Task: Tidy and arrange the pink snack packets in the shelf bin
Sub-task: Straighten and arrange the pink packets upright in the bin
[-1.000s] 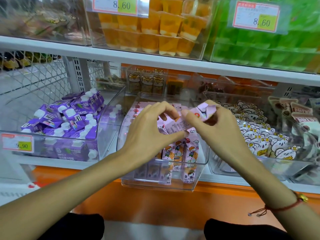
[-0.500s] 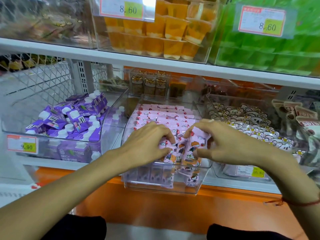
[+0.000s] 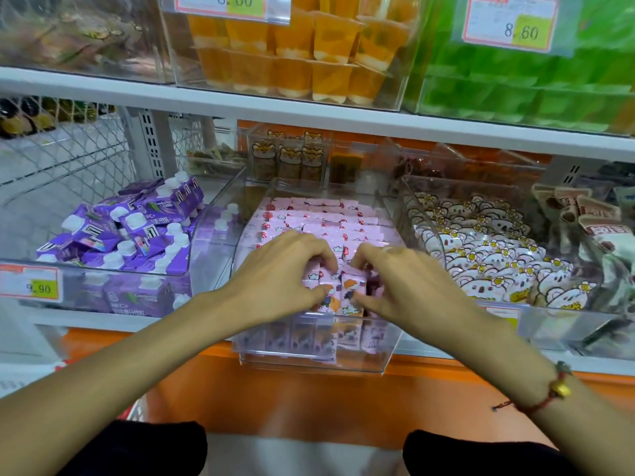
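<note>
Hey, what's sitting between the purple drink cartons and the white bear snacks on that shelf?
In the head view, the clear bin of pink snack packets lies between them, with both hands gripping packets at its front.

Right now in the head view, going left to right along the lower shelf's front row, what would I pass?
9.90 price tag → purple drink cartons → left hand → right hand, both gripping pink snack packets in the clear bin → white flower-print snack packs
</note>
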{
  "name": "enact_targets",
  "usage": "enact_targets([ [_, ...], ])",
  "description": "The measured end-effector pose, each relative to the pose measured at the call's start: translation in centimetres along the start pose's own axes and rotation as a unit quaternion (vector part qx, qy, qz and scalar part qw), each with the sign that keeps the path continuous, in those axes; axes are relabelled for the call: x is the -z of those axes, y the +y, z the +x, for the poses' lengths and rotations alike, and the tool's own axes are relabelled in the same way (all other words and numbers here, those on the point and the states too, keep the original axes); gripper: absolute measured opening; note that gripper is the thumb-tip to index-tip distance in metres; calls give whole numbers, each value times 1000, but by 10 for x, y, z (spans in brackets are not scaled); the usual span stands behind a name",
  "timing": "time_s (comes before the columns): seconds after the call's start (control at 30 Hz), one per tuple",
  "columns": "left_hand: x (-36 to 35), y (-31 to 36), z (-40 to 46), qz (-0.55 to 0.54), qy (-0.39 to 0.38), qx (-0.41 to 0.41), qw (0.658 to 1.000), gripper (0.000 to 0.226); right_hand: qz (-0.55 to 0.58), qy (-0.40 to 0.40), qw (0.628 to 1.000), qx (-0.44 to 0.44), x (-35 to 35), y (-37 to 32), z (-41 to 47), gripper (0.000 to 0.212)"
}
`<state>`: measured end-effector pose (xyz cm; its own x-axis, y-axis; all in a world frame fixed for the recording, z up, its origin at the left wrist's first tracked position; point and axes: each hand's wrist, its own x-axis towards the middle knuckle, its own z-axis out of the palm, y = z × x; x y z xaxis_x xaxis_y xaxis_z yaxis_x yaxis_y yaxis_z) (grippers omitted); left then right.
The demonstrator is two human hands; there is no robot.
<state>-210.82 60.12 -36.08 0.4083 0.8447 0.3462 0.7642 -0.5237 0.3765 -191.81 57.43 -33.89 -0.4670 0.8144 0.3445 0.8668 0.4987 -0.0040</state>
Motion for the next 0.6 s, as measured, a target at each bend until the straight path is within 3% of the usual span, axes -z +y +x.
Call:
enact_targets([
  [0.17, -7, 10, 2, -27, 31, -11, 999, 31, -93, 3, 994, 48, -5, 6, 4, 33],
  [0.27, -12, 11, 5, -10, 14, -16, 1000, 34, -79, 80, 994, 14, 3, 15, -4, 36],
  [0.33, -12, 12, 9, -3, 8, -20, 1000, 34, -31, 124, 990, -55, 7, 24, -8, 40],
  [0.43, -13, 18, 19, -18, 14, -38, 999, 37, 129, 84, 975, -159, 7, 34, -11, 42],
  [0.5, -15, 24, 26, -33, -3, -50, 998, 35, 218, 68, 956, -182, 2, 37, -12, 40],
  [0.6, -16, 27, 36, -6, -46, -79, 996, 26, 243, 69, 952, -175, -4, 40, -13, 38],
])
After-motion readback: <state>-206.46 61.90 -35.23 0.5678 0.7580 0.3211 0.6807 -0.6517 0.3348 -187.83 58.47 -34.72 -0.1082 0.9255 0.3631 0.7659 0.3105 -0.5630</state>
